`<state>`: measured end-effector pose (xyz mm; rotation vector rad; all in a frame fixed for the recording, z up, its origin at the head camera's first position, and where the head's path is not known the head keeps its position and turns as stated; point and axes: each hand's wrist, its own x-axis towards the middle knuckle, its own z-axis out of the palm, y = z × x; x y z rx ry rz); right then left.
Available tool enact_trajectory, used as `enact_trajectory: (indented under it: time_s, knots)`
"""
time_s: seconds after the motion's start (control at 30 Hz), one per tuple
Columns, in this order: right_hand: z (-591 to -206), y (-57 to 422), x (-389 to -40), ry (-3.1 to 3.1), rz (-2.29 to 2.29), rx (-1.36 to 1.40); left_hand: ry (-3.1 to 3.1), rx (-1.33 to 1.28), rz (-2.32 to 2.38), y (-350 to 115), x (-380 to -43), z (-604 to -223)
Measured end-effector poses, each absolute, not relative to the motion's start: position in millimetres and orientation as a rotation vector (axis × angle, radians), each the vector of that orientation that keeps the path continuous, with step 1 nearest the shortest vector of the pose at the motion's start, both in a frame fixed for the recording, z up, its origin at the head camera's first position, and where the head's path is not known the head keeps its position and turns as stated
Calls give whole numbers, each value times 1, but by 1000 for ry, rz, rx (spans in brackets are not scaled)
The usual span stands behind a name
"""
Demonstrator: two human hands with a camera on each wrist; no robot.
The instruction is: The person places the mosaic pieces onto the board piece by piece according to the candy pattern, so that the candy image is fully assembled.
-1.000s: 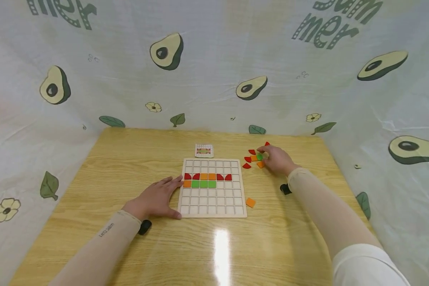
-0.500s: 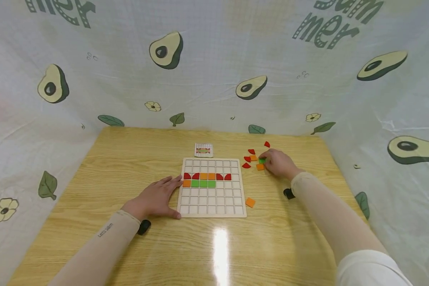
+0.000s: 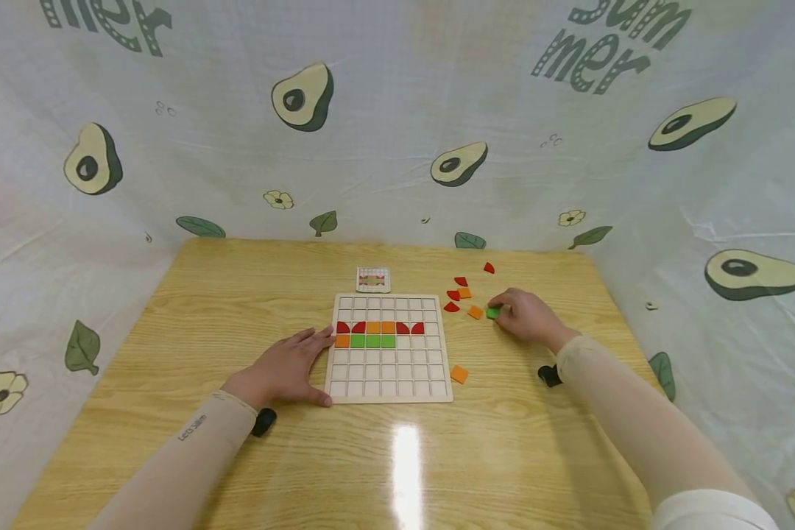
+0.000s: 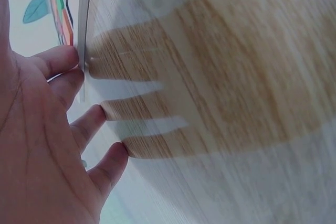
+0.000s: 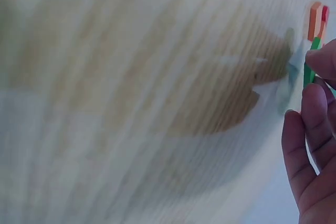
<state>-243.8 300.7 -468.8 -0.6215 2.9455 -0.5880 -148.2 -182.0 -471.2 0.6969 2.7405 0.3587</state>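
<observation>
My right hand (image 3: 528, 316) pinches a green square tile (image 3: 493, 313) between thumb and fingertips, to the right of the board; in the right wrist view the green tile (image 5: 310, 72) stands edge-on between them. The pale wooden grid board (image 3: 387, 375) lies in the middle of the table. One of its rows holds red quarter-round tiles (image 3: 418, 328) and two orange squares (image 3: 380, 327). The row below has an orange square (image 3: 342, 341) and three green squares (image 3: 373, 341). With fingers spread, my left hand (image 3: 288, 370) touches the board's left edge.
Loose red quarter-rounds (image 3: 452, 307) and orange squares (image 3: 475, 312) lie right of the board's far corner. One orange tile (image 3: 460, 374) sits beside its lower right edge. A small pattern card (image 3: 373, 280) lies behind the board. Printed cloth (image 3: 384, 147) hangs around the table.
My right hand has drawn the green tile toward me and slightly right, out of the loose group. An orange tile there has shifted a little. My left hand stays at the board.
</observation>
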Motion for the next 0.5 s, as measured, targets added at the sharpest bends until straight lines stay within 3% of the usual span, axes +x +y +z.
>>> enact_trajectory:
  time_s: [0.5]
  knots:
    - [-466, 248, -220, 2875, -587, -812, 2743, 688, 362, -182, -148, -472]
